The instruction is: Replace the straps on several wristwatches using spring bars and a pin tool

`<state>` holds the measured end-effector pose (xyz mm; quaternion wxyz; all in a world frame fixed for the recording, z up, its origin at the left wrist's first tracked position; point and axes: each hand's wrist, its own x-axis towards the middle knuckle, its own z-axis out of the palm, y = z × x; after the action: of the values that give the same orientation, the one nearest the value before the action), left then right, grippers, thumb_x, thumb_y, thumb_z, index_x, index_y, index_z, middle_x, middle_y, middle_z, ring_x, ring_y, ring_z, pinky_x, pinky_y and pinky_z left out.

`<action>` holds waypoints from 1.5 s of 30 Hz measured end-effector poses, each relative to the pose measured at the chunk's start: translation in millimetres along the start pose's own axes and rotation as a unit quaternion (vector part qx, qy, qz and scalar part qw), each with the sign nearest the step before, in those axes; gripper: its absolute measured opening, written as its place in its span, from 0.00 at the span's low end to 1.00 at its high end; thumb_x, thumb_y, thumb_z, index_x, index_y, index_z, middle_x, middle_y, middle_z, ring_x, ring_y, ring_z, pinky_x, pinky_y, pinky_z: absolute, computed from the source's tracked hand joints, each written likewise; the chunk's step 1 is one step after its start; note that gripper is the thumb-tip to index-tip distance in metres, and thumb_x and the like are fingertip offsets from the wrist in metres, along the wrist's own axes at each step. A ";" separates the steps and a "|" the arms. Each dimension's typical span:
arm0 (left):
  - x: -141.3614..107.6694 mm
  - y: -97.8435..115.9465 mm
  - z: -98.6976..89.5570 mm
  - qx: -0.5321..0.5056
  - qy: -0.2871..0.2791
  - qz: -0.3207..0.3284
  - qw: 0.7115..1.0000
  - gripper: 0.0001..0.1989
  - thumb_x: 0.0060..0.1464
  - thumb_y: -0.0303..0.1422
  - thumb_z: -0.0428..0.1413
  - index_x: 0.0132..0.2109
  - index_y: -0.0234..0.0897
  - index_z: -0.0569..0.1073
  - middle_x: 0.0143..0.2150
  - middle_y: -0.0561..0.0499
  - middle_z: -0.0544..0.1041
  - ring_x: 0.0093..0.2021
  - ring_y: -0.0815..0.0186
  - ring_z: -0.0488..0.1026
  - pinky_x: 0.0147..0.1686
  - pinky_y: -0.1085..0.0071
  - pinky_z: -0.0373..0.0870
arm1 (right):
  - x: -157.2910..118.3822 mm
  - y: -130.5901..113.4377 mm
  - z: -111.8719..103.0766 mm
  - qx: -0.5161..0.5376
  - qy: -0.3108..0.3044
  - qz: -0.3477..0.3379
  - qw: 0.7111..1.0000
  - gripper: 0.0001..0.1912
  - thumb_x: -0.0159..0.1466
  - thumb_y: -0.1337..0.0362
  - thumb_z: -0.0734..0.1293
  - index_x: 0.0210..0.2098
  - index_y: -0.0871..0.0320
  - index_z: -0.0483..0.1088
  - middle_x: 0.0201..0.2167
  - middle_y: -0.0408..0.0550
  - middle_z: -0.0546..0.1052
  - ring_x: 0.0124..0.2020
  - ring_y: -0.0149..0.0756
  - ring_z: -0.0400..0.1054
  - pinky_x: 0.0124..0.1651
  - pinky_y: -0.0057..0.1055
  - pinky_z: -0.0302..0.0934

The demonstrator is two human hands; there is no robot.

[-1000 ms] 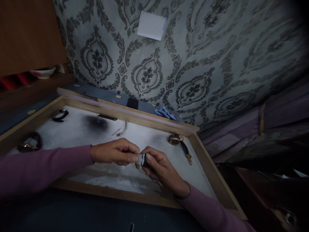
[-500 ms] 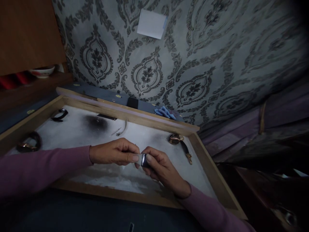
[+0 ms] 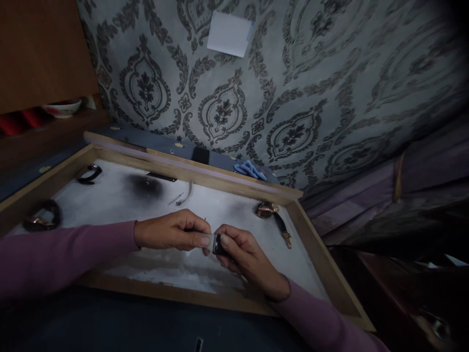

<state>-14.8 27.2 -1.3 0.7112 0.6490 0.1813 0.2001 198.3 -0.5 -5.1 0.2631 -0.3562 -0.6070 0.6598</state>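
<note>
Left hand (image 3: 175, 231) pinched, right hand (image 3: 246, 253) curled, forearms (image 3: 69, 249) converging

Dk blue table (image 3: 120, 322) carries wooden tray (image 3: 324, 259) w/ white base (image 3: 216, 195). On base: back L watch (image 3: 95, 171), front L watch (image 3: 56, 212), R watch (image 3: 264, 210) w/ strap out twd front; blk strip (image 3: 161, 176) by back wall; thin tool (image 3: 175, 199) + curved strip (image 3: 189, 191) nr middle. Behind tray, on table: flat blk thing (image 3: 201, 155), blue rag (image 3: 250, 169).

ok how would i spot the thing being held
Find the wooden tray. Over its middle, the left hand and right hand meet at a small dark block with a pale edge. Unlike the watches lying in the tray, it is held up.
</note>
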 end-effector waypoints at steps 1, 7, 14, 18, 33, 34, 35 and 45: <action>-0.2 0.5 0.3 0.005 0.002 -0.003 1.000 0.14 0.60 0.39 0.54 0.35 0.31 0.73 0.19 0.61 0.55 0.19 0.75 0.48 0.18 0.77 0.45 | -0.2 -0.3 0.3 0.002 -0.001 0.002 1.000 0.23 0.65 0.45 0.62 0.33 0.62 0.67 0.17 0.36 0.63 0.13 0.19 0.45 0.15 0.21 0.38; -1.9 8.2 6.4 0.113 0.051 -0.007 0.992 0.13 0.59 0.37 0.52 0.31 0.32 0.71 0.21 0.59 0.59 0.22 0.75 0.53 0.22 0.77 0.50 | -2.3 -1.2 3.7 -0.001 0.015 0.002 1.000 0.22 0.65 0.46 0.62 0.32 0.61 0.66 0.17 0.36 0.62 0.14 0.20 0.45 0.16 0.22 0.38; -0.4 8.6 12.5 0.205 0.091 -0.035 0.974 0.13 0.58 0.34 0.50 0.26 0.33 0.65 0.21 0.59 0.54 0.23 0.74 0.52 0.22 0.76 0.49 | -2.5 -0.4 4.8 -0.103 0.057 -0.049 0.992 0.21 0.68 0.50 0.61 0.30 0.61 0.67 0.19 0.38 0.62 0.20 0.24 0.52 0.22 0.23 0.46; 1.3 7.0 9.5 0.171 0.086 -0.032 0.981 0.13 0.58 0.35 0.50 0.28 0.33 0.67 0.22 0.59 0.57 0.23 0.74 0.53 0.23 0.76 0.50 | -1.2 0.7 3.7 -0.097 0.057 -0.041 0.993 0.21 0.67 0.49 0.61 0.30 0.61 0.67 0.19 0.38 0.62 0.19 0.23 0.50 0.20 0.22 0.45; -0.3 1.1 8.5 0.068 0.070 -0.044 0.994 0.14 0.59 0.39 0.53 0.33 0.32 0.74 0.19 0.60 0.57 0.21 0.74 0.51 0.21 0.75 0.47 | -4.3 -1.2 2.5 -0.094 0.048 -0.060 0.993 0.19 0.68 0.50 0.61 0.32 0.61 0.68 0.20 0.39 0.64 0.17 0.23 0.50 0.19 0.22 0.45; -0.5 2.2 9.4 0.092 0.077 -0.044 0.992 0.13 0.58 0.38 0.53 0.32 0.32 0.74 0.20 0.59 0.58 0.22 0.74 0.53 0.22 0.75 0.48 | -4.8 -1.5 3.6 -0.112 0.053 -0.066 0.990 0.19 0.68 0.51 0.60 0.32 0.61 0.68 0.20 0.39 0.64 0.18 0.24 0.51 0.19 0.22 0.45; -0.7 3.2 10.3 0.111 0.084 -0.042 0.989 0.13 0.58 0.37 0.53 0.31 0.32 0.73 0.21 0.59 0.59 0.23 0.73 0.53 0.23 0.75 0.49 | -5.0 -1.7 4.7 -0.130 0.059 -0.071 0.987 0.19 0.68 0.51 0.60 0.32 0.61 0.69 0.20 0.40 0.64 0.19 0.24 0.52 0.20 0.23 0.46; 0.5 6.7 8.4 0.053 0.054 -0.028 0.997 0.14 0.60 0.39 0.51 0.34 0.32 0.71 0.20 0.61 0.54 0.21 0.74 0.49 0.21 0.75 0.47 | 2.1 -1.4 2.6 -0.031 0.040 -0.014 0.999 0.23 0.66 0.46 0.62 0.30 0.61 0.67 0.18 0.37 0.63 0.15 0.22 0.47 0.17 0.21 0.40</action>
<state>-10.3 20.8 6.1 0.6706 0.6685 0.2477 0.2050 194.9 -0.3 -4.0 0.2854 -0.3817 -0.6210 0.6223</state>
